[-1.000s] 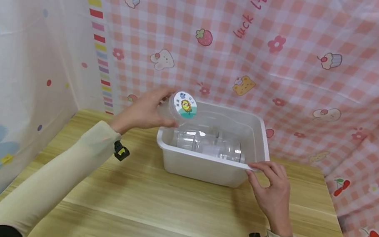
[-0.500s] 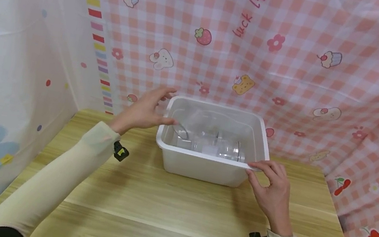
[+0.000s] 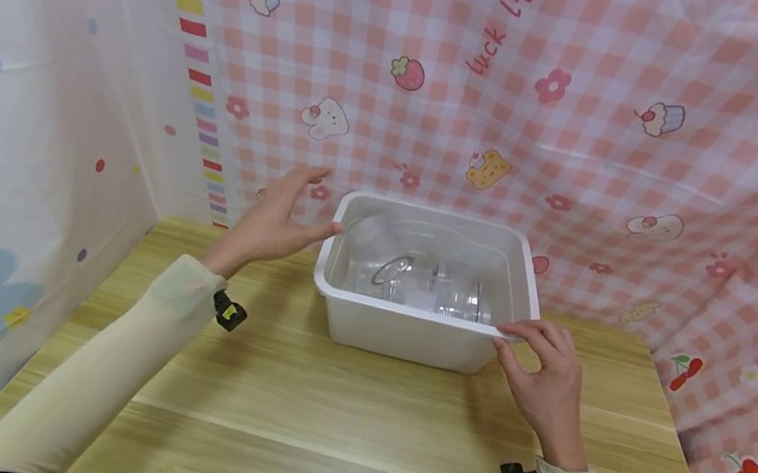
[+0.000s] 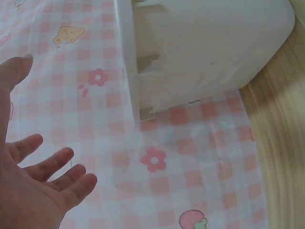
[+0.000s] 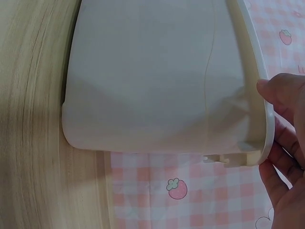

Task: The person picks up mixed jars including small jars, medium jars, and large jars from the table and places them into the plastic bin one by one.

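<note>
Your left hand (image 3: 275, 222) hangs spread and empty beside the white tub (image 3: 407, 335) on the bench (image 3: 317, 412). Your right hand (image 3: 548, 376) pinches its near rim; clear jars (image 3: 431, 288) lie inside.

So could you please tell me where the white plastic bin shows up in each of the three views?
Head: white plastic bin centre, on the table.
Left wrist: its underside and rim fill the upper right.
Right wrist: its wall fills the upper middle.
Shared landmark: the pink checked cloth.

wooden table (image 3: 331, 423) backed by a pink checked cloth (image 3: 594, 139).
</note>
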### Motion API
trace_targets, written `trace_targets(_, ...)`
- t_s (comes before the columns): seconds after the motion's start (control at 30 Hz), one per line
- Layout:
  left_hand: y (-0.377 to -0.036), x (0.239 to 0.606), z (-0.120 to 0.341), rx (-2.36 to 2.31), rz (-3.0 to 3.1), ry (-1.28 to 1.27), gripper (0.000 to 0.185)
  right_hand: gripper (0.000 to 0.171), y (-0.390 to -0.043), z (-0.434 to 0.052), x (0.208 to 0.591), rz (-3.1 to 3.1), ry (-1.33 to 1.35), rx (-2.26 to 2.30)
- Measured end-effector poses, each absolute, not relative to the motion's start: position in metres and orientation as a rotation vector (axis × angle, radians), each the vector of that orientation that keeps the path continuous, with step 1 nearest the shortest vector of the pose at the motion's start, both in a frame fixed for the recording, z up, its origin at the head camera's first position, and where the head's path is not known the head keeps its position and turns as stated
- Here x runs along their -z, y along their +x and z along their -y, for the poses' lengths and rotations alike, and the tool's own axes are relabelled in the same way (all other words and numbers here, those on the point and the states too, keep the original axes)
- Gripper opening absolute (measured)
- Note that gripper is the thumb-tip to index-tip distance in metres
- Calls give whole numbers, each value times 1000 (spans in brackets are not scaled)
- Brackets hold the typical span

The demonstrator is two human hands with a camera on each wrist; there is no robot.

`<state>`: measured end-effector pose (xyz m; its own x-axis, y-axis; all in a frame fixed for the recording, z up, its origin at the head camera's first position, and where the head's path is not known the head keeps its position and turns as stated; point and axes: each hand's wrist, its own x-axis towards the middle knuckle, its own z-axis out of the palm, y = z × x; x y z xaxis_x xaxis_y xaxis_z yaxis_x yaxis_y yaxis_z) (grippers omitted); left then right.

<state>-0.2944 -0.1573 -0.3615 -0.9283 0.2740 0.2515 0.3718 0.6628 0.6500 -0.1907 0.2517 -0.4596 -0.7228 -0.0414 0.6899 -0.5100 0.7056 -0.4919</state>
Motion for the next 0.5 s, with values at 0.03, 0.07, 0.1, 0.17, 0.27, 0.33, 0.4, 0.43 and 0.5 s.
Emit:
trace_targets(0.03, -294, 363, 159, 1111, 2733, -522, 92, 22, -191, -252, 460, 2244, 420, -909)
trace_targets(0.07, -293, 364, 160, 1112, 2723, -513, 91, 22, -191, -252, 460, 2246, 421, -909)
trace_targets(0.1, -293, 365, 162, 1110, 2711, -503, 91, 22, -191, -252, 459, 2247, 421, -910)
trace_targets(0.17, -292, 367, 165, 1111, 2692, -487, 91, 22, -191, -252, 459, 2244, 429, -909)
trace_targets(0.27, -290, 372, 170, 1118, 2659, -470, 92, 23, -191, -253, 459, 2235, 450, -900)
trace_targets(0.33, -289, 375, 173, 1110, 2633, -466, 92, 24, -191, -254, 458, 2233, 468, -891)
trace_targets(0.4, -287, 378, 176, 1095, 2612, -461, 92, 24, -191, -255, 456, 2230, 492, -885)
trace_targets(0.43, -286, 380, 177, 1091, 2601, -459, 92, 24, -191, -255, 456, 2226, 503, -882)
trace_targets(0.5, -283, 383, 179, 1076, 2586, -446, 93, 24, -192, -257, 454, 2225, 525, -877)
